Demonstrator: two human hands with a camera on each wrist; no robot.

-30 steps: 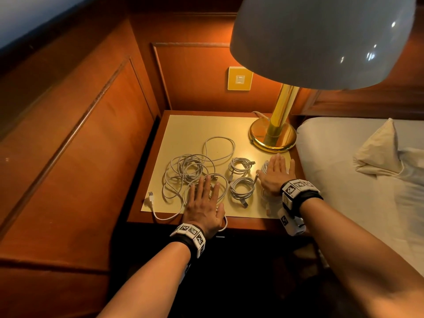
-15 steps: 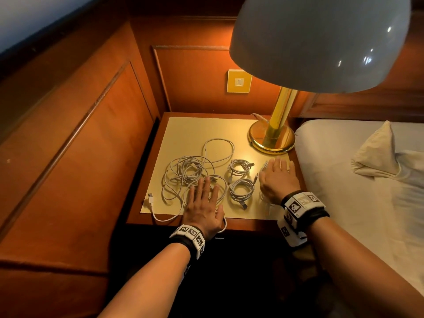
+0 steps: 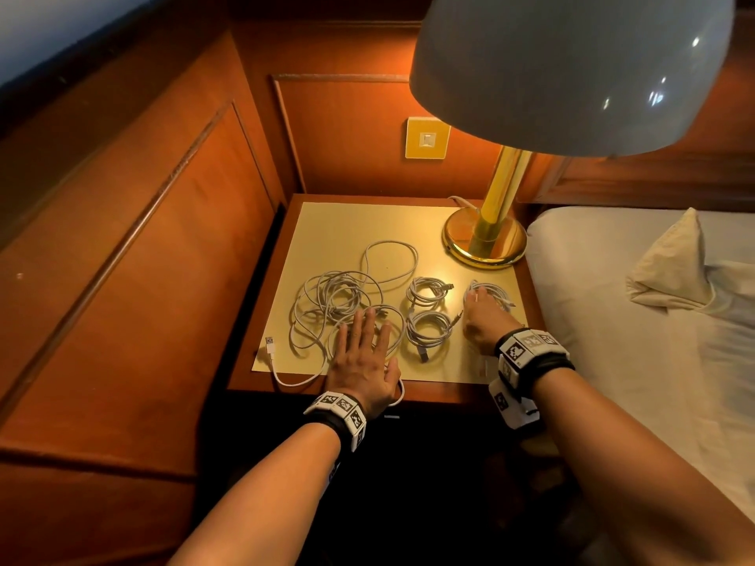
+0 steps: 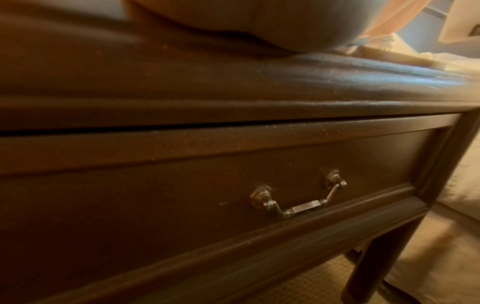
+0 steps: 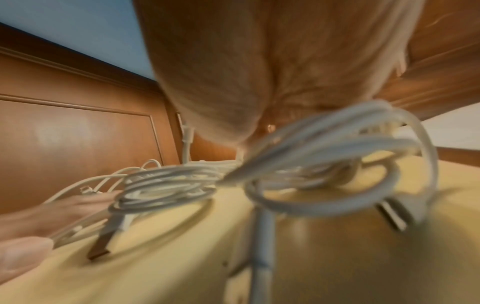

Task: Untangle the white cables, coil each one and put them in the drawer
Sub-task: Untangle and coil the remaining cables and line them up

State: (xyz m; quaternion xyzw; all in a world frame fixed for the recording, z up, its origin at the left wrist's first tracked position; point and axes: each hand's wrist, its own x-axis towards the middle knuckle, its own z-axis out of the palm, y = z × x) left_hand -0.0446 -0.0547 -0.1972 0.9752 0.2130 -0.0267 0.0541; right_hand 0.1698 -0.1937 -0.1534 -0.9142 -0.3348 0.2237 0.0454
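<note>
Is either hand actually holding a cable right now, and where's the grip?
The right hand grips the coiled cable nearest the lamp by its near-left edge. The left hand lies flat on the tangled cables, holding nothing.

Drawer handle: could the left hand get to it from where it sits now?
Probably yes. The left hand lies flat on the tangled cables at the nightstand's front edge, holding nothing. In the left wrist view the drawer handle hangs on the closed drawer just below, with nothing in front of it.

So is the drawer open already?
No, the drawer is shut in the left wrist view, its front flush under the tabletop edge and its metal handle hanging untouched.
</note>
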